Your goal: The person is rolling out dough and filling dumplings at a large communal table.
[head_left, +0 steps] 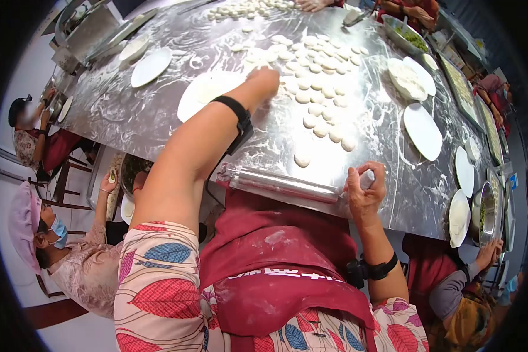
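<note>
Gripping the rolling pin (287,183) by one end, the right hand (366,192) has curled fingers; the left hand (264,84), fingers unclear, reaches among dough pieces (315,110) near a plate (186,104).

- Left arm (185,149) stretching out from eight o'clock, elbow softly bent, forearm slanting between one and two!
- Left hand (266,82) out at twelve o'clock, turned down at the wrist, its fingers hidden from view.
- Over at three, right hand (366,190) closed in a grip, fingers curled, thumb (353,177) pointing up towards twelve!
- Right forearm (381,246) climbing towards eleven, elbow bent and low between four and five.
</note>
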Demonstrator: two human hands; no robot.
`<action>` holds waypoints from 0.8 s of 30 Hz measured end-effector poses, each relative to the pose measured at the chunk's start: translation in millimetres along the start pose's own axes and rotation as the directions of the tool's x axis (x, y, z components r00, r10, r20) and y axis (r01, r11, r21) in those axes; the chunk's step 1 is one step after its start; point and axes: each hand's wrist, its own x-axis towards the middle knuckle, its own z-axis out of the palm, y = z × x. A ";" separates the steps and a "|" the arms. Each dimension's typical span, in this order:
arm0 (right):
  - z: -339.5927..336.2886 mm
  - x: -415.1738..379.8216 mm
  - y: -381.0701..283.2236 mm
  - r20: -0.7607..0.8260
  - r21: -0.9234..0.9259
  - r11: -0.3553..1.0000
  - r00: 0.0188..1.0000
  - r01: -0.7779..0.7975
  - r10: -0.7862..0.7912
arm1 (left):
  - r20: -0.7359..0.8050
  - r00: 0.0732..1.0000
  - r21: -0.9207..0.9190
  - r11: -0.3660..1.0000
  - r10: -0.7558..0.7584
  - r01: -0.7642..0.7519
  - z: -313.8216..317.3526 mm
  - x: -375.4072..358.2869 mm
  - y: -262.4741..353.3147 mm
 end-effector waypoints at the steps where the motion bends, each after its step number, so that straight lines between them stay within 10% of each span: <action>1: 0.2 0.7 0.9 0.004 -0.001 1.000 1.000 0.013 -0.013 | 0.043 0.998 -0.009 0.999 0.045 -0.045 4.2 -1.8 -0.2; 8: 0.9 -6.5 0.7 -0.017 0.053 0.998 0.999 -0.043 0.044 | 0.291 0.876 0.054 0.907 0.386 -0.417 15.6 -84.9 27.8; 11: 0.8 -7.9 3.1 -0.020 0.064 0.997 0.998 -0.051 0.053 | 0.142 0.877 -0.510 0.793 0.460 -0.334 -0.1 -114.0 37.3; 24: 1.3 -3.7 1.9 -0.020 0.010 1.000 1.000 -0.015 0.015 | 0.146 0.910 -0.327 0.887 0.389 -0.327 14.4 -132.8 61.5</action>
